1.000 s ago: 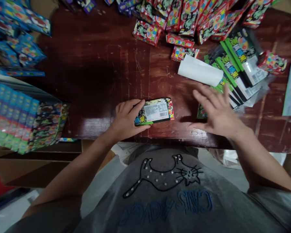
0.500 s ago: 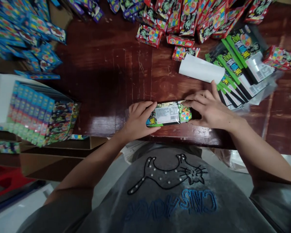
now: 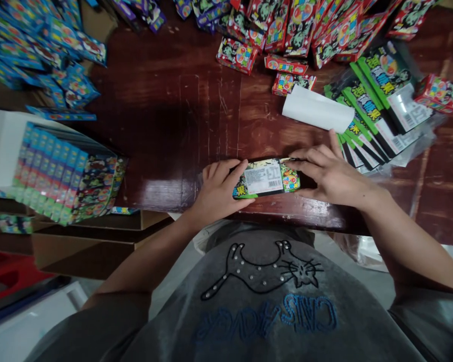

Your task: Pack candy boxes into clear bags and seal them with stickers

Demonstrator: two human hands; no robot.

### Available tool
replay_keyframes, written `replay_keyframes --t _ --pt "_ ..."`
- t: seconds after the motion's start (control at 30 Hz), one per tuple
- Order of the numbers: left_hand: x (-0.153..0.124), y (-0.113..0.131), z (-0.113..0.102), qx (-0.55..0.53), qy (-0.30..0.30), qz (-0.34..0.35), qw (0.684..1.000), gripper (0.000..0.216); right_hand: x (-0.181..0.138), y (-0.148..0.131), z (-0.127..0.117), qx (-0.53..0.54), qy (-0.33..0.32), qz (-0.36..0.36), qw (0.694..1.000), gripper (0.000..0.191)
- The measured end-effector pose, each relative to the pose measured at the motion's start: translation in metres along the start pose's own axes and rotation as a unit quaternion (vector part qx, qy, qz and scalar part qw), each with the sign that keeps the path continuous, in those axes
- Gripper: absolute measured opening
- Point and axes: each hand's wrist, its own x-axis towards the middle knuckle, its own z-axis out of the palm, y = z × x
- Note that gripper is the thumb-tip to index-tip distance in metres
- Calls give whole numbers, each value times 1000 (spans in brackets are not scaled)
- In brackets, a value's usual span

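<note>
A small green and black candy box (image 3: 266, 177) with a white barcode label lies near the front edge of the dark wooden table (image 3: 166, 115). My left hand (image 3: 217, 191) grips its left end, fingers curled over the top. My right hand (image 3: 326, 171) grips its right end, fingers closed over it. A flat stack of green and black boxes in clear wrap (image 3: 373, 108) lies just right of my right hand.
A white folded sheet (image 3: 317, 110) lies behind my right hand. Red boxes (image 3: 287, 30) are piled at the back. Blue boxes (image 3: 41, 45) are heaped at the back left. A carton of upright blue boxes (image 3: 56, 173) stands at the left.
My right hand came in from the right, open, and closed on the box's right end. The left hand kept hold of the box throughout.
</note>
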Motion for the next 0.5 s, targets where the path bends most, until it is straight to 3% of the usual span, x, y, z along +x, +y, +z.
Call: replay_keyframes --t 0.1,0.2,0.27,0.33,0.4,0.5 --pt "3 18 -1 -24 15 -30 999 98 1 -4 -1 57 12 -21 998 71" --pt "12 40 1 -85 64 -128 986 111 5 -11 5 115 95 30 988 81" --pt "19 52 7 -158 86 -164 970 112 7 -15 15 176 169 93 965 71" --pt "28 57 16 -259 91 -150 950 95 9 -16 26 248 220 154 931 55" --pt "35 55 26 -370 87 -115 918 74 11 -15 32 301 228 188 907 43" --pt "40 43 37 -486 69 -89 867 60 10 -13 32 316 194 190 909 30"
